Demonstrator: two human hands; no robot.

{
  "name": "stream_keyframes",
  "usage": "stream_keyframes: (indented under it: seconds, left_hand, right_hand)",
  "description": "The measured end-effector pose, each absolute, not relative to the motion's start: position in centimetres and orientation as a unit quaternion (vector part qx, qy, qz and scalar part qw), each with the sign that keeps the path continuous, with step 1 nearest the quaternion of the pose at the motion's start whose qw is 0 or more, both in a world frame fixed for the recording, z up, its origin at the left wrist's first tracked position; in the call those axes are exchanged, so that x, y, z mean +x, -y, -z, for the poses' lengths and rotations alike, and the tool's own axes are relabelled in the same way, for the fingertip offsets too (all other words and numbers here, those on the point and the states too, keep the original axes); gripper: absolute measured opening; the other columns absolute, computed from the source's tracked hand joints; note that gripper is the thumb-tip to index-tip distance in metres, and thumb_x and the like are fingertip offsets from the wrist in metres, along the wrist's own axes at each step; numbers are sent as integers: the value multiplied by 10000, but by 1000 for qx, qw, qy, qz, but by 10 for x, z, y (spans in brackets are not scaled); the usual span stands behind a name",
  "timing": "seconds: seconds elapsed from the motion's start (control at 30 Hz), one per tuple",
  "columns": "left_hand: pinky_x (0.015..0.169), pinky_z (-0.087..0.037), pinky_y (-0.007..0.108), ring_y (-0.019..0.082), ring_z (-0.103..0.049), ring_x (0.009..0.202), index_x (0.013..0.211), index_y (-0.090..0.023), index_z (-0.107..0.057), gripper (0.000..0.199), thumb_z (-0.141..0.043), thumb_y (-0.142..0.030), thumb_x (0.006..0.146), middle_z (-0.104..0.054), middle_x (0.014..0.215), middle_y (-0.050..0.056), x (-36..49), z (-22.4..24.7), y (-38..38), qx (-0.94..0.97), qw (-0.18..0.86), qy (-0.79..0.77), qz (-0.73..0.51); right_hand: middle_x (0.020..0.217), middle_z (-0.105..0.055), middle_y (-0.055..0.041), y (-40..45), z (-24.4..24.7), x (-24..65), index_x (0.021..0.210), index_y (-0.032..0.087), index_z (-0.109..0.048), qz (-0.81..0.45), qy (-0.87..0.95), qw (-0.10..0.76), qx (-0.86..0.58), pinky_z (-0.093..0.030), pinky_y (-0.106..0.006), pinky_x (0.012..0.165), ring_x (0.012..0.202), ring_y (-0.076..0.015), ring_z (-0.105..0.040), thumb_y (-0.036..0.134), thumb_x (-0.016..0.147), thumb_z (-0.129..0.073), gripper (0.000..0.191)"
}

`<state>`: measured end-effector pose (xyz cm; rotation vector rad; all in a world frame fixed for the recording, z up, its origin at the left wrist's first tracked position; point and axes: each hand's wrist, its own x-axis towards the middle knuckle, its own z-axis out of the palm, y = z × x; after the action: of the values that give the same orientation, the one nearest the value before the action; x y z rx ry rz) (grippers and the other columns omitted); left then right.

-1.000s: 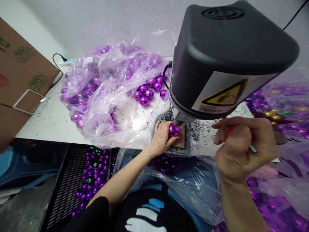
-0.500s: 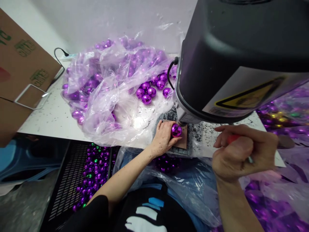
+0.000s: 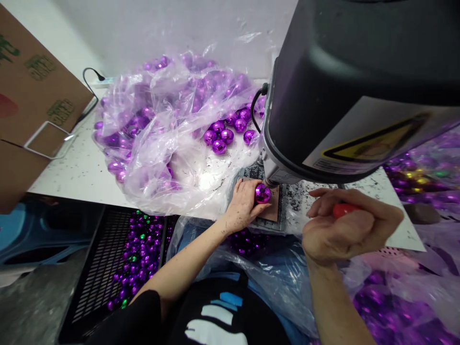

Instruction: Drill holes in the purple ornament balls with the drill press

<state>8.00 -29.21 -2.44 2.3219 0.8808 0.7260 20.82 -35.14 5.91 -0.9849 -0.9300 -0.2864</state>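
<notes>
My left hand (image 3: 244, 203) is closed around a shiny purple faceted ball (image 3: 263, 193), thumb on the near side and fingers on the far side. The ball rests on a brown board (image 3: 270, 211) on the machine's base, right under the spindle of a black drill press (image 3: 345, 86). My right hand (image 3: 350, 227) is wrapped around a red handle knob (image 3: 343, 210) at the right of the machine. The drill bit's tip is too small to make out against the ball.
A clear plastic bag (image 3: 154, 120) full of purple balls covers the table's back left, with several loose balls (image 3: 219, 136) at its mouth. A cardboard box (image 3: 39, 91) stands at left. Below is a black crate (image 3: 97, 273) of small purple and green balls. More bagged balls (image 3: 391, 306) lie at right.
My right hand, with the red knob in it, has moved a little to the left. My left hand and the ball have stayed in place.
</notes>
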Motion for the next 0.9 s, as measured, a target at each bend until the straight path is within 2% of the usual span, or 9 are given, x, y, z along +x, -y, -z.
stream_keyframes:
  seconds: [0.2,0.4,0.47,0.53,0.63,0.73,0.9]
  left_hand:
    - [1166,-278,495,278,-529,1214,1290,-189,-426,501,-620,-447,907,-593,1252,117,80,31,290,860,286,-321,-274]
    - [1174,-260,495,281,-526,1218,1304,-187,-429,512,-616,-452,908,-593,1246,117,80,34,289,863,282,-320,-271]
    - [1163,-278,497,285,-527,1215,1300,-189,-431,511,-618,-455,906,-592,1241,118,79,33,289,862,282,-322,-270]
    - [1150,-299,500,286,-531,1207,1290,-187,-435,505,-622,-454,904,-592,1232,120,79,33,290,861,283,-324,-272]
    - [1148,-303,507,282,-535,1198,1282,-181,-441,506,-649,-427,893,-590,1232,120,80,32,289,857,284,-322,-286]
    - [1150,-303,513,279,-533,1208,1298,-190,-440,513,-668,-397,887,-581,1258,119,77,30,292,846,300,-316,-307]
    - [1048,-444,446,268,-529,1211,1376,-213,-408,589,-672,-398,883,-554,1296,125,47,19,311,823,372,-298,-309]
  right_hand:
    - [567,-427,36,350,-49,207,915,226,-637,109,425,783,-441,-477,-288,500,446,-73,-407,246,883,-426,215]
    - [559,-490,42,353,-30,210,929,224,-638,128,432,755,-477,-487,-303,567,501,-98,-513,276,852,-471,191]
    - [559,-513,42,359,-46,212,904,201,-650,125,436,745,-490,-449,-276,513,477,-90,-509,310,867,-487,199]
    - [559,-528,32,364,-74,215,871,166,-661,106,431,729,-522,-342,-233,420,440,-79,-489,339,884,-508,231]
    - [518,-473,34,360,-118,222,756,142,-639,40,389,697,-601,-262,-219,372,398,-66,-439,457,884,-536,355]
    - [482,-400,43,348,-144,231,645,138,-597,6,389,694,-606,-253,-214,365,386,-45,-383,542,853,-553,456]
    - [467,-362,46,336,-146,239,597,143,-564,8,412,703,-580,-223,-242,326,358,-49,-340,524,852,-556,459]
